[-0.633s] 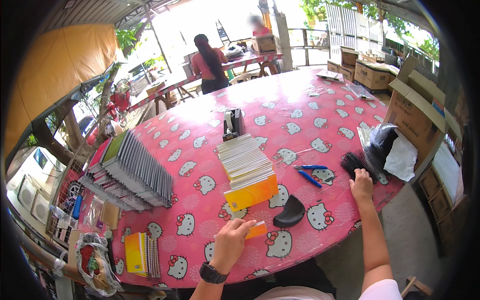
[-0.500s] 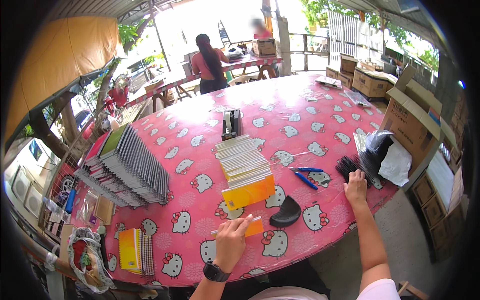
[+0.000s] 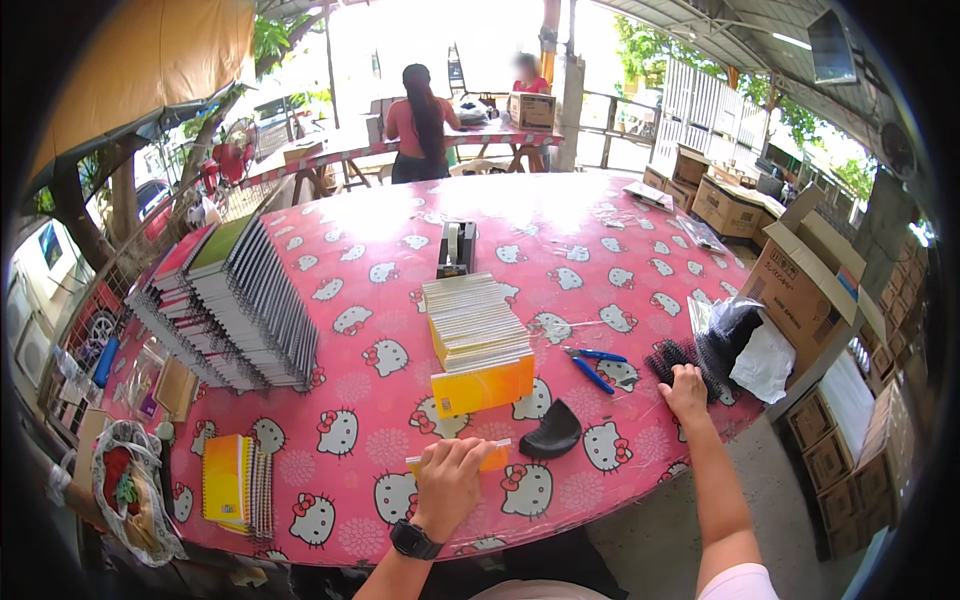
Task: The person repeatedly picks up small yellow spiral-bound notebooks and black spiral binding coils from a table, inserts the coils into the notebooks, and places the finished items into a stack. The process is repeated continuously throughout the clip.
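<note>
Head view: a pink patterned table (image 3: 350, 485) is set beneath a roof (image 3: 695, 35); a carton (image 3: 798, 290) is placed at right. An orange booklet (image 3: 496, 459) is laid near the front edge, long axis left to right, right end angled slightly away. It is grasped under the left hand (image 3: 450, 488), its right end exposed past the fingers. Black coils (image 3: 665, 360) are touched by the right hand (image 3: 686, 393); whether gripped cannot be told.

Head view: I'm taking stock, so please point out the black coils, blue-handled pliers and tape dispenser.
Black coils (image 3: 668, 361), head view: left part of bunch.
Blue-handled pliers (image 3: 593, 374), head view: lower handle.
Tape dispenser (image 3: 464, 248), head view: black body.
</note>
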### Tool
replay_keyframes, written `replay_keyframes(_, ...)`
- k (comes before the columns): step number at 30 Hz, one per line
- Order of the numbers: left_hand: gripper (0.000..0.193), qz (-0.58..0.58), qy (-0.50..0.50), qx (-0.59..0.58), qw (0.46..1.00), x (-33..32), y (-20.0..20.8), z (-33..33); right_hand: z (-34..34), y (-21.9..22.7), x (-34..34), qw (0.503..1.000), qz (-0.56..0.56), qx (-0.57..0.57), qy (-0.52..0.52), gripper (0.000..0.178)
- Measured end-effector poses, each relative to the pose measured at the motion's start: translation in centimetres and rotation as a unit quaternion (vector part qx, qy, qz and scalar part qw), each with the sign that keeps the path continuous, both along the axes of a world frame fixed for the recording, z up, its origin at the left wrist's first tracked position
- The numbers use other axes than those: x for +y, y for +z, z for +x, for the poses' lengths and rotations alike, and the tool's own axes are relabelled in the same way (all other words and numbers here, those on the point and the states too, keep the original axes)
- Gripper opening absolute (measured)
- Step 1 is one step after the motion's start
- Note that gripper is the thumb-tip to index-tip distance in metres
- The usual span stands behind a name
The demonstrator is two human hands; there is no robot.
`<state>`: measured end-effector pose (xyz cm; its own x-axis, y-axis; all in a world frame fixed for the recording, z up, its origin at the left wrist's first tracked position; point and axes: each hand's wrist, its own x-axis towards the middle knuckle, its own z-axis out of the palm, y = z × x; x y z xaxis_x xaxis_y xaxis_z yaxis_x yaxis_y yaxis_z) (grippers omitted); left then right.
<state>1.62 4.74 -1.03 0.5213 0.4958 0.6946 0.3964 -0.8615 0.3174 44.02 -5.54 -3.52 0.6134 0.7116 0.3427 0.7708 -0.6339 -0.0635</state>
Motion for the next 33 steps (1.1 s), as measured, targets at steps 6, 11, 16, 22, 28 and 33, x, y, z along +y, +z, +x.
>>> replay_keyframes(6, 0.027, 0.01, -0.005, -0.008, 1.0, 0.6, 0.2, 0.6, 0.7, 0.8, -0.1, 1.0, 0.028, 0.009, 0.011, 0.028)
replay_keyframes(11, 0.027, 0.016, 0.007, -0.009, 1.0, 0.2, 0.2, 0.7, 1.1, 0.6, 0.1, 1.0, 0.004, 0.02, 0.003, 0.026)
replay_keyframes(16, 0.045, 0.045, 0.02, 0.026, 0.998, 0.2, -0.3, 0.3, -0.4, -0.2, 0.3, 0.996, 0.059, -0.048, 0.042, 0.023)
replay_keyframes(22, 0.041, 0.026, 0.017, 0.022, 0.999, -0.2, 0.1, 0.4, 1.2, 0.8, 0.2, 0.997, 0.072, 0.002, 0.029, 0.023)
replay_keyframes(28, 0.033, 0.022, 0.025, -0.012, 0.999, -0.2, 0.1, 0.7, 1.3, 2.7, -0.3, 0.992, 0.062, 0.112, 0.019, 0.02)
replay_keyframes(33, 0.026, 0.008, -0.005, -0.034, 0.999, -0.3, 0.3, 0.7, 2.0, 2.8, -0.6, 0.972, 0.205, 0.0, 0.112, 0.023)
